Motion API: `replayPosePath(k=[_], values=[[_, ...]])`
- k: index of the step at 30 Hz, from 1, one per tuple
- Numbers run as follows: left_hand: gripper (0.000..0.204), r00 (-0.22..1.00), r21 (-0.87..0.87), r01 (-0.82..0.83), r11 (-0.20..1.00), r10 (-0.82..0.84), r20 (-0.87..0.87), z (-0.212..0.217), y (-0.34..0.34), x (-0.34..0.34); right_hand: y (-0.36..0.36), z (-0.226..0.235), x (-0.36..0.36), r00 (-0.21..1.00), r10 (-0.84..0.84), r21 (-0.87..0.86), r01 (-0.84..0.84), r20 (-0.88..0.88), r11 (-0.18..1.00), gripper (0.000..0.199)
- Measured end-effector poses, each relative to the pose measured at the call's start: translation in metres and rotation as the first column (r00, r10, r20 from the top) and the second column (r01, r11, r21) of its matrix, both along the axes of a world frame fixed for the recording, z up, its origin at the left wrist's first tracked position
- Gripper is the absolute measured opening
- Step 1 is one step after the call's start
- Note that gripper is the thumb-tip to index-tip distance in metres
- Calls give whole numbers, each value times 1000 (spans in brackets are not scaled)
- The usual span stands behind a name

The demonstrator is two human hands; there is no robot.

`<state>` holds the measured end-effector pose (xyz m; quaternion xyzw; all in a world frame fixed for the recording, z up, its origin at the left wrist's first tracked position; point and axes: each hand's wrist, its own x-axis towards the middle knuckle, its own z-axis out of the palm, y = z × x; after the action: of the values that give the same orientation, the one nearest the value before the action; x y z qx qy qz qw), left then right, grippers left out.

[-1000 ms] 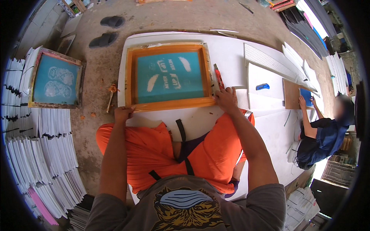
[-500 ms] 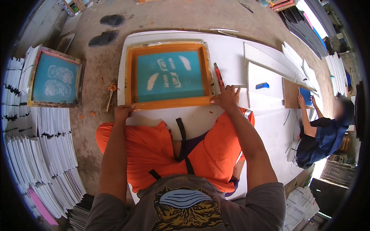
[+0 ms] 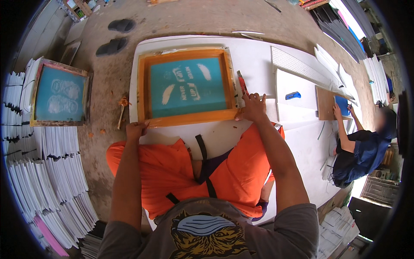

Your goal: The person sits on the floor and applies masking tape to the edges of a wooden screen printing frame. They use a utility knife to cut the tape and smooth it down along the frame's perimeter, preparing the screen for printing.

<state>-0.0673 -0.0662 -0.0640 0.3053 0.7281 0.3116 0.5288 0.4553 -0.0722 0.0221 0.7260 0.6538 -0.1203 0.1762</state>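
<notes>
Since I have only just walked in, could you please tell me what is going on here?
A seated person's left hand and right hand are at the near corners of a wood-framed printing screen, which lies flat on a white sheet. A red tool lies right by the right hand. Off to the right, a co-worker's hands are at a blue piece by a brown board.

Soft light is brightening the white board (image 3: 254, 56); left and right, edges are bending into black.
</notes>
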Motion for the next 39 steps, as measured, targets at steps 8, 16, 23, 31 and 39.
replayPosePath(k=[8,16,23,31,39], values=[[26,998,-25,-47,999,46,-43,23,-1,14,61,-44,31,971,-127,80,145,-201,986,47],[26,1000,-24,10,1000,-11,-24,21,-1,11,86,-71,36,941,-196,199,255,-274,946,28],[26,998,-24,17,1000,-19,-60,13,-1,8,53,-14,30,768,-141,464,510,-624,724,27],[24,999,-49,24,999,-26,-34,2,0,-2,-103,10,-34,794,37,455,309,-607,835,41],[21,999,-40,21,999,-22,-26,11,2,6,-110,-7,-47,834,-103,341,331,-543,880,52]])
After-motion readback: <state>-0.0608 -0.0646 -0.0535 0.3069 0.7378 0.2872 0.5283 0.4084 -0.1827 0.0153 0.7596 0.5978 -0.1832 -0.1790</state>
